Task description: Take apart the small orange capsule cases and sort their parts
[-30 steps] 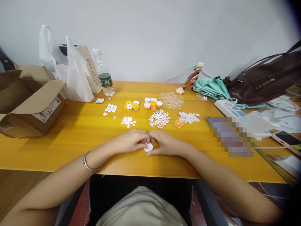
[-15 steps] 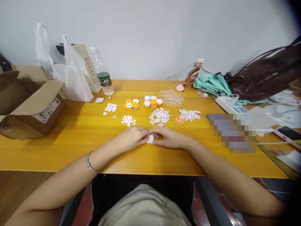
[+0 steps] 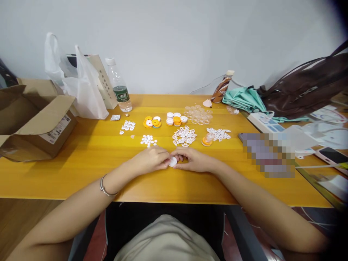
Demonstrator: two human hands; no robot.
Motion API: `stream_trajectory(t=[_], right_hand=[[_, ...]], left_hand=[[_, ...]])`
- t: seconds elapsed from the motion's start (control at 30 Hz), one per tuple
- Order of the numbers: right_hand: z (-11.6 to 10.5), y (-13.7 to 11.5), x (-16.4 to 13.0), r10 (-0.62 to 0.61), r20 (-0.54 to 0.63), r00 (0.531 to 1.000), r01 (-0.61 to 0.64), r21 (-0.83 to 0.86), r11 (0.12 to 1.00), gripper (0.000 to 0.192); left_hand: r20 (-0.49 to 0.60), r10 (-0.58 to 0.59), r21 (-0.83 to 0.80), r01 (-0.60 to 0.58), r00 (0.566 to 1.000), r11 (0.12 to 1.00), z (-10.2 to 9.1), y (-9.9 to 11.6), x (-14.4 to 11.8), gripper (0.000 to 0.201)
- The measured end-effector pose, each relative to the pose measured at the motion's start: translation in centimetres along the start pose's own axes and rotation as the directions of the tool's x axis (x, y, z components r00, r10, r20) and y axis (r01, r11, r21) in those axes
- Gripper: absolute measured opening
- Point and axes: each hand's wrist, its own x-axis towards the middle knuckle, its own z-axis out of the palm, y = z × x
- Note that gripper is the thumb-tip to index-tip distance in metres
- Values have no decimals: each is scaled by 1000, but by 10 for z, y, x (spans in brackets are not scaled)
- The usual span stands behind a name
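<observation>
The yellow counter [image 3: 81, 159] fills the middle of the view. At ten o'clock on it an open cardboard box [image 3: 32, 119] is seen, with a white plastic bag [image 3: 81, 90] just beside it toward eleven. At two o'clock a dark brown bag [image 3: 307, 90] is laid over a teal cloth [image 3: 243, 99]. A water bottle [image 3: 119, 87] is stood upright at eleven o'clock, a small brown bottle [image 3: 220, 88] at one. Near twelve, small parts are spread in separate heaps: clear rings [image 3: 198, 114], white lattice pieces [image 3: 185, 136], orange and white discs [image 3: 152, 122] and white buttons [image 3: 148, 140].

At the centre, toward six o'clock of those heaps, the left hand [image 3: 150, 160] and the right hand [image 3: 194, 160] are brought together with fingertips meeting. A small white round piece [image 3: 173, 162] is pinched between both hands, low over the counter; whether it touches the surface cannot be told. A thin bangle [image 3: 104, 186] is worn on the left wrist.
</observation>
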Motion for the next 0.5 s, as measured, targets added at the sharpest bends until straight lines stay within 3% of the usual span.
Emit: stream_trajectory(t=[0.07,0.17,0.27,0.5], right_hand=[[0,0,0,2,-7,1000,-2,-4,1000,23],[0,1,-1,8,-16,1000,-8,-7,1000,25],[0,2,-1,12,-9,1000,-12,-3,1000,26],[0,3,-1,47,-10,999,-47,22,999,27]], left_hand=[[-52,-55,-35,53,997,998,-7,-13,-4,18],[-111,-236,29,240,965,970,-18,-40,-13,18],[-78,-348,103,354,934,929,-24,-61,-20,18],[-26,-326,202,324,945,924,-15,-62,-19,18]])
